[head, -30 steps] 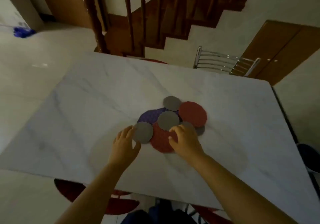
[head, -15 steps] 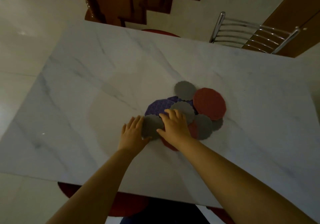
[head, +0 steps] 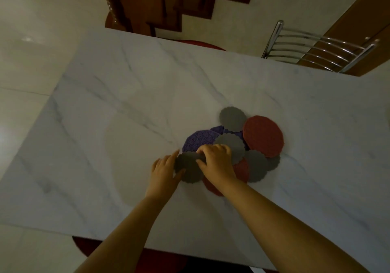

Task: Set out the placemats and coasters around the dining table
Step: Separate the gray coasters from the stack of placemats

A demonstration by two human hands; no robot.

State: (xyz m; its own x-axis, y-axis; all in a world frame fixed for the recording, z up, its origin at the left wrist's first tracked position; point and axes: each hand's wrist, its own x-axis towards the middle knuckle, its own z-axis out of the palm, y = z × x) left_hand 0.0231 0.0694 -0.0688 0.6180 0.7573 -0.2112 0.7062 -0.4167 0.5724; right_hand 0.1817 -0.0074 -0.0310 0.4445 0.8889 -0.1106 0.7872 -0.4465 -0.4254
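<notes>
I see the heap of mats lying flat on the white marble table [head: 126,108], right of centre, strung from near left to far right. Being round, they show no long axis. The grey scalloped round coaster [head: 188,170] sits at the heap's near-left end, overlapping the purple patterned placemat [head: 198,139]; the red round placemat [head: 263,138] lies at the far right. My right hand [head: 217,163] comes in from the near right, knuckles up, with fingers curled over that coaster and pinching it. My left hand [head: 165,172] lies with fairly straight fingers against the coaster's left rim, thumb touching its near edge. No writing is legible.
</notes>
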